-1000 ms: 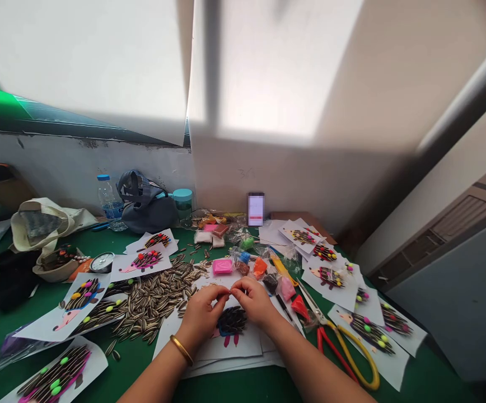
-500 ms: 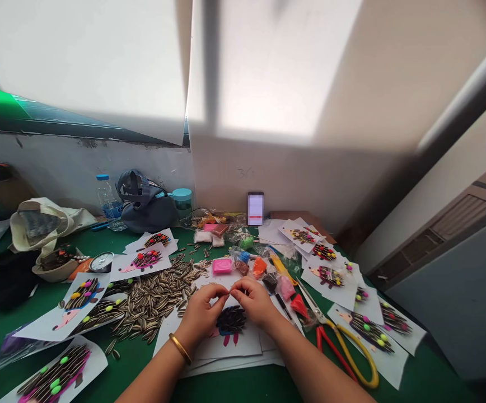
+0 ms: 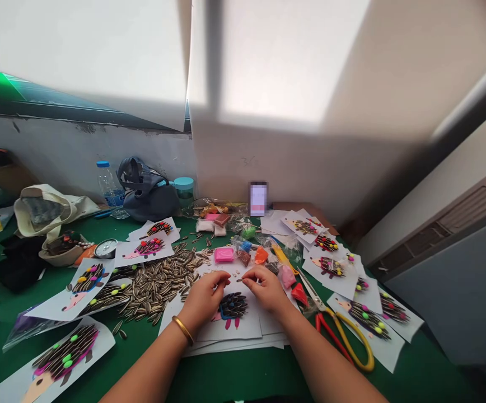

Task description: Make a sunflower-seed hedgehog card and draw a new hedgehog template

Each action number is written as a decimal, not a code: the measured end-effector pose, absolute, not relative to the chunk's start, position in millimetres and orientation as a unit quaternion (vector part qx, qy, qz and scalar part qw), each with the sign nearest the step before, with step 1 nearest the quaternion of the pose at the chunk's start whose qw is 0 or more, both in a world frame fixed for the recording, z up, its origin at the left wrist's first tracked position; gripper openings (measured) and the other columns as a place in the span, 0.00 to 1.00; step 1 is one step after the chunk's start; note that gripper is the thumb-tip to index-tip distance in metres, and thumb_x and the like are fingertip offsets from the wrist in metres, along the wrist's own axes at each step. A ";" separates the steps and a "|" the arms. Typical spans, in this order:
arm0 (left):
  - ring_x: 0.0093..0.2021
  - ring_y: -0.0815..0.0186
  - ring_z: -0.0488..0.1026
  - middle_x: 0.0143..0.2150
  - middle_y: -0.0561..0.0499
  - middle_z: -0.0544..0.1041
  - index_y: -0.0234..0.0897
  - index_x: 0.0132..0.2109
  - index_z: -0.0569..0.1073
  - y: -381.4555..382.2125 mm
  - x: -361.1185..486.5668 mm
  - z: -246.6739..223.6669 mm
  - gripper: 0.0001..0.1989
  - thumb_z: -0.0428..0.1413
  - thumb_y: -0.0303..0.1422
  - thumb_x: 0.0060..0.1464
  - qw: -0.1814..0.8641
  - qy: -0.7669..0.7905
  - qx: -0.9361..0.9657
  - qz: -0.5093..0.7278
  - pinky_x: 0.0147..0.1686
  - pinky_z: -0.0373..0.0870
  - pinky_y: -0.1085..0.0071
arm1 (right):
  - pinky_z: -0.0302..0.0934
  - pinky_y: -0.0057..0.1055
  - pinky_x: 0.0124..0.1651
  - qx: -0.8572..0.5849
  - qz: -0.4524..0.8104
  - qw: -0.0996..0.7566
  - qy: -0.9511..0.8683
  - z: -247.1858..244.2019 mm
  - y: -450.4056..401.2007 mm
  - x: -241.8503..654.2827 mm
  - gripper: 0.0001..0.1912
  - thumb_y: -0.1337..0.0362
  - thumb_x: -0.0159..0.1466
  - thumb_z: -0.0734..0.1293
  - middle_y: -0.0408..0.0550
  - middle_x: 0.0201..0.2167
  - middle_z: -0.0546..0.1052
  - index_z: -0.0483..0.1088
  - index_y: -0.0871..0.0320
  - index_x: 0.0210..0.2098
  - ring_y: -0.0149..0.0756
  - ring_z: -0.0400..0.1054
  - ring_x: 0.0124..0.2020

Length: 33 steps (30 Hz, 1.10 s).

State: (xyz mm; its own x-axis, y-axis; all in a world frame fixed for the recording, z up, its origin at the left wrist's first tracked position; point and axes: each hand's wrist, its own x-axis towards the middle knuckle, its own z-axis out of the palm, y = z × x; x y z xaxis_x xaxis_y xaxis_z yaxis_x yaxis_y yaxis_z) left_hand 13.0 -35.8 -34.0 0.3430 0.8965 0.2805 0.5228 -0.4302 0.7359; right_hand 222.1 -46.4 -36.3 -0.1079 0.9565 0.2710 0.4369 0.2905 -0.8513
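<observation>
My right hand (image 3: 263, 288) pinches a small dark sunflower seed (image 3: 239, 280) between thumb and fingertips. To its left, my left hand (image 3: 205, 296) is closed, thumb near fingers; what it holds, if anything, is too small to make out. Both hands are above a white sheet bearing a hedgehog figure (image 3: 233, 305) with dark seeds on its back, a blue edge and magenta feet. Beside my left hand spreads a large pile of striped seeds (image 3: 154, 288). A pink clay block (image 3: 223, 254) and small bags of coloured clay lie beyond my hands.
Yellow-handled scissors (image 3: 354, 341) and red-handled ones lie right of my right forearm. Finished-looking hedgehog sheets (image 3: 331, 268) lie on both sides. At the back stand a phone (image 3: 258, 199), a blue bag (image 3: 148, 193), a water bottle (image 3: 111, 190) and a lidded jar (image 3: 184, 193).
My hands have moved apart from touching fingertips, and a seed now shows in my right fingers. More of the hedgehog's back is visible. The camera view has shifted slightly downward.
</observation>
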 end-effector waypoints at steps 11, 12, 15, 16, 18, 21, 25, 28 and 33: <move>0.37 0.63 0.78 0.36 0.51 0.82 0.42 0.45 0.76 -35.8 14.8 -35.5 0.23 0.47 0.18 0.47 0.277 0.464 0.799 0.264 0.38 0.72 0.69 | 0.61 0.33 0.42 -0.542 0.285 0.365 -0.702 -39.1 -66.0 231.0 0.05 0.68 0.61 0.67 0.46 0.32 0.76 0.76 0.55 0.31 0.37 0.69 0.38; 0.37 0.63 0.78 0.36 0.52 0.82 0.42 0.45 0.77 -35.8 14.6 -35.8 0.23 0.47 0.18 0.46 0.277 0.464 0.800 0.261 0.38 0.72 0.69 | 0.61 0.33 0.42 -0.542 0.281 0.363 -0.704 -38.6 -68.2 231.9 0.05 0.68 0.61 0.67 0.46 0.32 0.76 0.76 0.55 0.32 0.37 0.68 0.38; 0.37 0.62 0.78 0.35 0.52 0.82 0.41 0.45 0.77 -35.9 14.0 -36.5 0.23 0.47 0.18 0.46 0.274 0.465 0.802 0.255 0.37 0.72 0.69 | 0.61 0.34 0.42 -0.549 0.270 0.354 -0.707 -39.4 -76.2 236.5 0.05 0.67 0.61 0.67 0.46 0.32 0.75 0.76 0.54 0.32 0.38 0.68 0.38; 0.37 0.62 0.78 0.35 0.52 0.82 0.41 0.44 0.77 -36.0 14.0 -36.8 0.23 0.47 0.18 0.46 0.272 0.466 0.803 0.254 0.37 0.71 0.69 | 0.61 0.34 0.42 -0.552 0.269 0.351 -0.707 -40.2 -79.1 238.0 0.05 0.67 0.61 0.67 0.45 0.32 0.75 0.76 0.54 0.32 0.38 0.68 0.38; 0.37 0.62 0.78 0.35 0.51 0.82 0.42 0.44 0.77 -36.2 14.3 -37.2 0.22 0.47 0.18 0.46 0.271 0.467 0.803 0.255 0.37 0.71 0.69 | 0.61 0.34 0.43 -0.557 0.271 0.346 -0.705 -42.1 -84.1 239.9 0.05 0.68 0.61 0.67 0.45 0.32 0.75 0.76 0.54 0.32 0.38 0.68 0.38; 0.37 0.62 0.78 0.35 0.51 0.82 0.42 0.44 0.77 -36.6 15.2 -37.2 0.22 0.48 0.18 0.47 0.267 0.466 0.804 0.254 0.37 0.71 0.69 | 0.59 0.35 0.47 -0.556 0.270 0.346 -0.706 -43.7 -88.3 238.4 0.05 0.68 0.61 0.67 0.45 0.33 0.76 0.76 0.53 0.32 0.39 0.68 0.41; 0.37 0.62 0.78 0.35 0.51 0.82 0.41 0.44 0.77 -37.2 16.1 -35.3 0.22 0.48 0.18 0.47 0.257 0.464 0.811 0.248 0.38 0.70 0.68 | 0.59 0.36 0.48 -0.551 0.245 0.338 -0.723 -43.7 -87.8 231.6 0.05 0.69 0.61 0.68 0.45 0.32 0.76 0.75 0.53 0.31 0.39 0.68 0.41; 0.37 0.62 0.78 0.35 0.51 0.82 0.41 0.44 0.77 -37.6 16.3 -34.1 0.22 0.48 0.18 0.47 0.257 0.464 0.811 0.247 0.38 0.70 0.68 | 0.59 0.35 0.45 -0.557 0.222 0.319 -0.734 -43.4 -86.1 227.6 0.05 0.69 0.61 0.68 0.45 0.31 0.76 0.75 0.54 0.31 0.39 0.67 0.39; 0.39 0.61 0.78 0.36 0.51 0.82 0.41 0.44 0.77 -37.9 16.9 -33.7 0.21 0.47 0.18 0.48 0.257 0.472 0.812 0.229 0.40 0.70 0.67 | 0.58 0.33 0.41 -0.569 0.220 0.299 -0.734 -42.0 -83.8 225.5 0.04 0.70 0.60 0.69 0.45 0.30 0.75 0.74 0.55 0.29 0.38 0.67 0.37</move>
State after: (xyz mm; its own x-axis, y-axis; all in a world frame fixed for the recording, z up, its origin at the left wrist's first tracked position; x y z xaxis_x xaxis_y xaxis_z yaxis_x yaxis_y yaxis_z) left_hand 16.9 -37.9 -33.7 0.4502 0.8834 0.1300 0.6478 -0.4233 0.6334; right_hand 225.5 -83.8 -42.0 -0.1731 0.9666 0.1892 0.7032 0.2558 -0.6634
